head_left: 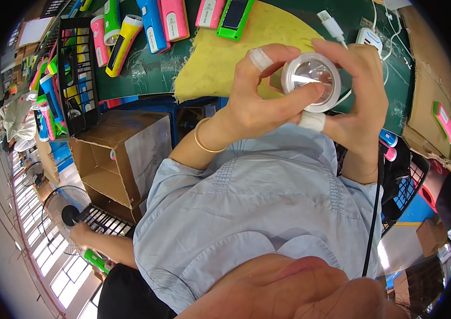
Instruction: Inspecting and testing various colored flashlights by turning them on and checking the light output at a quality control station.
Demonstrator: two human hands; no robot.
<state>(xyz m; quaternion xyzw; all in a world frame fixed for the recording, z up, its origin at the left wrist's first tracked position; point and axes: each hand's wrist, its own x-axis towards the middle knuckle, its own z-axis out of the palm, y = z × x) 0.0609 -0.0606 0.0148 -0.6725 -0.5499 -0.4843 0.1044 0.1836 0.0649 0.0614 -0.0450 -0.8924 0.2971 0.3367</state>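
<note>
Holds a clear, round lens piece (pixel 311 68) in front of the pale blue shirt (pixel 268 204), seen against the near edge of the green table (pixel 136 81). Has left hand (pixel 257 103) and right hand (pixel 362 90) close together, clamped on that same piece from opposite sides.

On the left, slants the forearm up from the lower left, a gold bangle (pixel 200 139) at the wrist; bends the index finger, banded with white tape (pixel 260 59), toward the upper-left rim and lays the thumb across the clear face.

On the right, rises more steeply, arches the index finger over the top of the rim and sets the thumb, also taped, just beneath the lower edge. Leaves a gap between right palm and rim. Cannot tell the pose of the hidden fingers.

Has behind the hands a yellow cloth (pixel 209 66), a white USB plug (pixel 331 25) near the right index finger, and blue, pink, green and yellow flashlights (pixel 152 25) farther off.
</note>
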